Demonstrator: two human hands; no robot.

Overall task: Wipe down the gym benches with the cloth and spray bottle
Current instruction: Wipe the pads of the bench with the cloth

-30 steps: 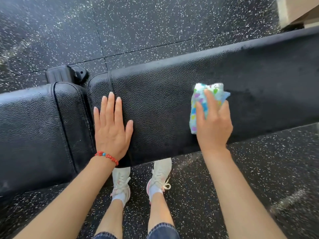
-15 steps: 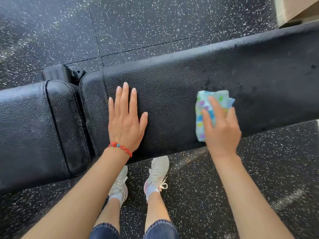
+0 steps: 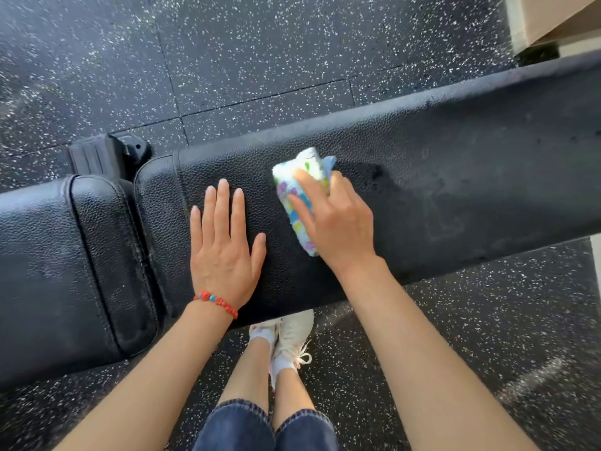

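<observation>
Cloth (image 3: 294,203), folded into a thick pad with pastel dots of pink, blue, yellow and green, lies on the long black pad of the bench (image 3: 455,177), toward its left end. The right hand (image 3: 335,222) sits on top of it, fingers curled over the fabric and pressing it down against the pebbled vinyl, the forefinger stretched along its upper edge. To the right of that hand the vinyl shows darker, damp-looking smears and streaks. Just beside the cloth, to the left, the left hand (image 3: 224,252) lies flat on the same pad, palm down, fingers straight and slightly spread, holding nothing; a red beaded bracelet (image 3: 216,302) with one blue bead circles its wrist. Further left a narrow gap separates this pad from the shorter seat pad (image 3: 65,271), which has stitched seams along its edge. A black bracket of the frame (image 3: 104,154) shows behind the gap. Below the bench edge stand the person's pale sneakers (image 3: 292,336) with white socks and the rolled cuffs of blue jeans (image 3: 260,428). All of it rests on a black rubber floor (image 3: 260,43) flecked with white, laid in tiles.
</observation>
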